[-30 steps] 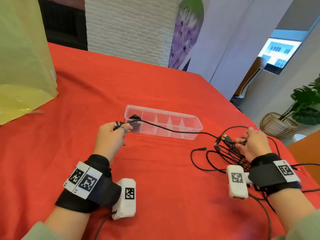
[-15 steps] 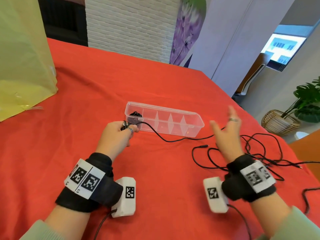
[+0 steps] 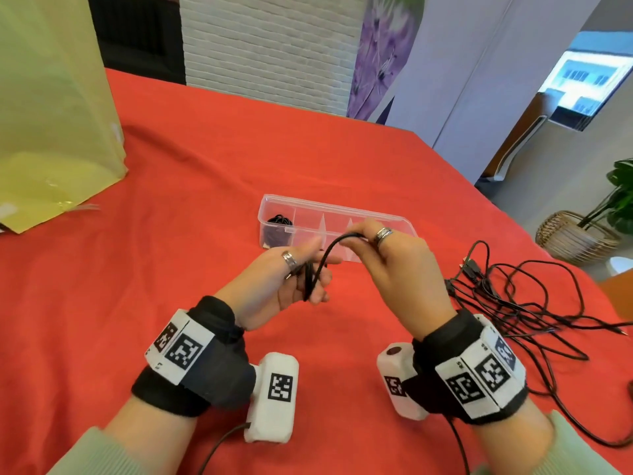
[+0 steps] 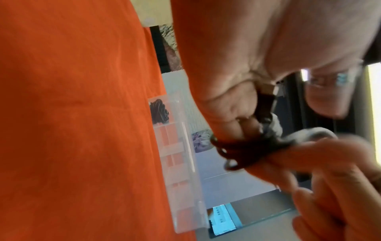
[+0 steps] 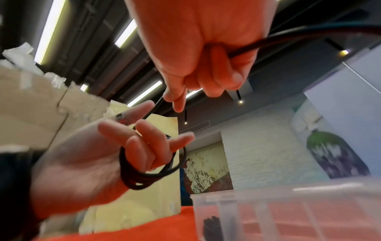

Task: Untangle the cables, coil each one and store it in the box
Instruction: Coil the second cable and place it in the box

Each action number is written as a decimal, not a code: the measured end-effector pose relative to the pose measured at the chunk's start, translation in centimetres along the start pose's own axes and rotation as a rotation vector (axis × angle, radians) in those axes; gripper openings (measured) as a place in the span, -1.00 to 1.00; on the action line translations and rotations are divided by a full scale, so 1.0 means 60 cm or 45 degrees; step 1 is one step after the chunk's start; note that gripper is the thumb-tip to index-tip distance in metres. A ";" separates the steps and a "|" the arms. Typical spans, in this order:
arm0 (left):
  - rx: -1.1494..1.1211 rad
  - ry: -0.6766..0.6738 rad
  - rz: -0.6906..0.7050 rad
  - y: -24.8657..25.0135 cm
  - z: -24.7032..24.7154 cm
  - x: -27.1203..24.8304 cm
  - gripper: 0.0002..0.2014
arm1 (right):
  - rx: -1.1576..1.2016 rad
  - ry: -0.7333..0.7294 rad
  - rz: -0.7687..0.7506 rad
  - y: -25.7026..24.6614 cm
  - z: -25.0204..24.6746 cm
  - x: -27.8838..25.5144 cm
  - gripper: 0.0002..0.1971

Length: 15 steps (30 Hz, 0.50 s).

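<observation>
I hold one black cable (image 3: 328, 252) in both hands above the red table (image 3: 205, 173). My left hand (image 3: 305, 279) is palm up, with loops of the cable wound round its fingers (image 5: 144, 143) and the thumb pinching the plug. My right hand (image 3: 387, 248) grips the free length in a fist (image 5: 216, 57) close beside the left hand. Just behind the hands lies the clear divided box (image 3: 329, 211). Its leftmost compartment holds a coiled black cable (image 3: 279, 228). A tangle of black cables (image 3: 513, 303) lies to the right.
A large yellow bag (image 3: 51, 114) stands at the far left of the table. Off the table's right edge are a wicker basket (image 3: 575, 238) and a plant. Cables trail toward the near right corner.
My right hand left the tangle, swung left and took hold of the cable by my left hand. My left hand lifted off the table and turned palm up with the loops.
</observation>
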State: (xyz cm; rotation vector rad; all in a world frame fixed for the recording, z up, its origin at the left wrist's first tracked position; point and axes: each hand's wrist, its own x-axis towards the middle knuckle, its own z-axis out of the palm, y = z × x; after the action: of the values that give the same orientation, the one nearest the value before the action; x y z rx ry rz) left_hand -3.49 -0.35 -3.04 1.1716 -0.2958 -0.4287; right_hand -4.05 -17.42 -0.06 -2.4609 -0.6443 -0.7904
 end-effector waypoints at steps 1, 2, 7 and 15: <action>0.012 -0.062 0.012 -0.001 -0.002 -0.002 -0.63 | 0.144 0.048 0.050 0.001 -0.002 0.006 -0.80; 0.005 -0.133 0.023 0.000 -0.003 -0.005 -0.76 | 0.326 0.055 0.120 0.002 -0.004 0.013 -0.88; -0.161 -0.346 0.103 0.000 -0.005 -0.018 -0.69 | 0.475 -0.378 0.245 0.025 0.034 0.030 -0.80; -0.562 0.224 0.511 0.006 -0.020 0.009 -0.72 | -0.361 -1.082 0.027 -0.017 0.037 -0.043 -0.55</action>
State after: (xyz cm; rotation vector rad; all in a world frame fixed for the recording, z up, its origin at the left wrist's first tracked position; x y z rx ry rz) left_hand -2.45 0.47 -3.15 0.6882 -0.2588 -0.0301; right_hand -5.59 -16.09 -3.00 -3.0299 -0.8188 0.2492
